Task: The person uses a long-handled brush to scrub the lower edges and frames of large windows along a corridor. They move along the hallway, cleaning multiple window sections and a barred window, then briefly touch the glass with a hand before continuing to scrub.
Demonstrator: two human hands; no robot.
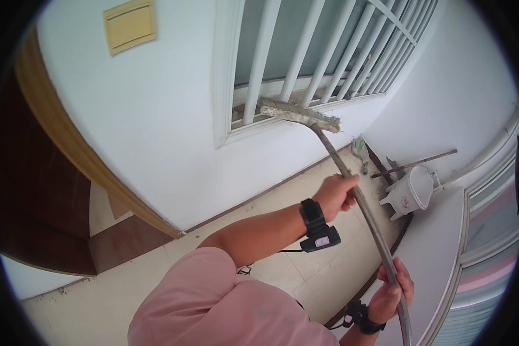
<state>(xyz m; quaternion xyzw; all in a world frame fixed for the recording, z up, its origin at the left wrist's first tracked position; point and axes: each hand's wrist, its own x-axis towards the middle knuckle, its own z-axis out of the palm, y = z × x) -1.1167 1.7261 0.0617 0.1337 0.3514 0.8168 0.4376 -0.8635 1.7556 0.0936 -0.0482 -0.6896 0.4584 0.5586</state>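
My left hand point(338, 195) is closed around the middle of a long, worn broom handle point(365, 207). Lower on the same pole, my right hand point(391, 290) wraps it near the lower right. The handle slants up to a dirty push broom head point(298, 116), whose bristles point up towards the white window bars point(298, 52). The head lies over the bottom ledge of the window frame in this view; whether it touches the bars I cannot tell. Black devices are strapped to both wrists. The pole's lower end runs out of the picture.
A white footed washbasin or tub point(411, 190) stands in the corner, with a stick point(415, 163) and a plastic bag point(360, 151) near it. A brown wooden door frame point(91, 164) is at left, a wall switch point(129, 26) above. Another window point(488, 216) lies at right.
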